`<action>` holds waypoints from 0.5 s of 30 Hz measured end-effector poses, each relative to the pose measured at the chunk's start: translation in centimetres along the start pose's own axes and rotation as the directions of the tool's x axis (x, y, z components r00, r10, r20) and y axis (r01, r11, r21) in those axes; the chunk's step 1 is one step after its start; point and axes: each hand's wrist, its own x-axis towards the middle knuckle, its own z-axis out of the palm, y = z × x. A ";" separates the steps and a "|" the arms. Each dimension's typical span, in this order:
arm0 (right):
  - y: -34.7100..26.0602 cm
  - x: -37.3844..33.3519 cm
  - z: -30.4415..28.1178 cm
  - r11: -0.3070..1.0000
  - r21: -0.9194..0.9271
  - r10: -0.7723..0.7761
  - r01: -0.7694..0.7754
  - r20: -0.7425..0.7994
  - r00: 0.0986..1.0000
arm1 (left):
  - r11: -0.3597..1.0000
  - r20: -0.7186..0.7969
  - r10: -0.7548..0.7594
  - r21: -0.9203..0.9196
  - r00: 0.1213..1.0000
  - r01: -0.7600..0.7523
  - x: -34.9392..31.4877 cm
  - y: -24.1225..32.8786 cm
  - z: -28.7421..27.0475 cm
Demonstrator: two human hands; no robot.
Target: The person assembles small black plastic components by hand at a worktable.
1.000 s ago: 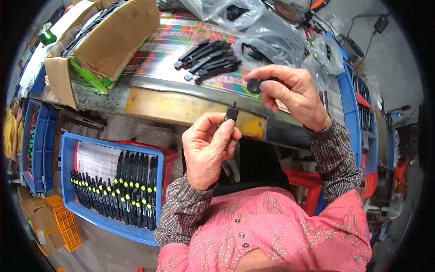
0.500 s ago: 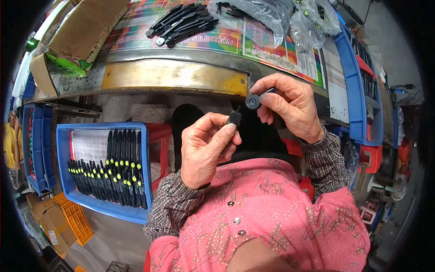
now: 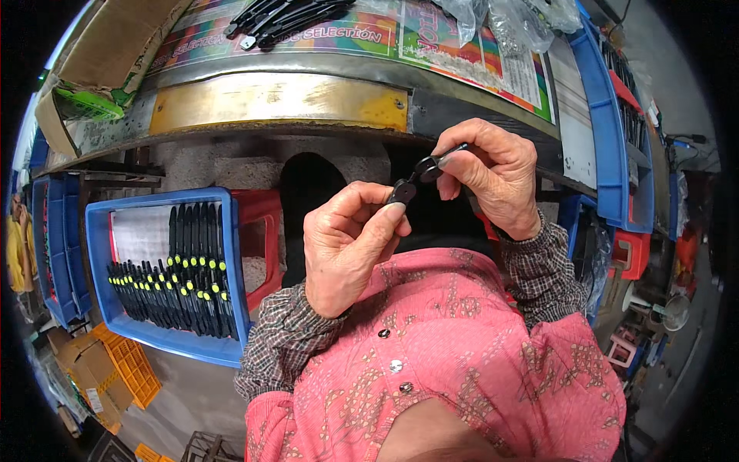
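The left hand [image 3: 345, 240] has thumb and forefinger clamped on a small black plastic piece [image 3: 402, 192], and just up and right of its tip the right hand [image 3: 493, 175] pinches a black round-ended part [image 3: 428, 169], its long axis slanting up-right; whether the two touch I cannot tell, as fingers partly cover both. Left of the left hand sits a blue crate [image 3: 165, 344] of black strips with yellow-green dots [image 3: 178, 285], while beyond both hands runs the workbench's brass-coloured edge plate [image 3: 277, 104], with loose black strips [image 3: 296, 19] farther back.

Bare left hand [image 3: 344, 240] pinching, thumb [image 3: 380, 229] to curled forefinger [image 3: 359, 195], and just ahead, rightward, the bare right hand [image 3: 502, 175] pinches too, both wrists leading into dark-checked cloth sleeves [image 3: 539, 258]!
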 end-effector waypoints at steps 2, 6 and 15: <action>0.2 -0.1 -0.2 0.997 0.038 0.060 -0.060 0.003 0.998 | 0.999 -0.012 -0.010 0.036 1.000 0.011 -0.1 0.0 0.1; 0.6 -0.4 -0.1 0.997 0.063 0.046 -0.046 0.004 0.999 | 0.998 0.001 0.000 0.070 1.000 0.000 -0.1 -0.2 0.3; 1.1 -0.7 -0.7 0.975 0.174 0.125 -0.138 0.082 0.989 | 0.995 0.036 0.003 0.104 0.999 -0.007 -0.2 -0.7 0.4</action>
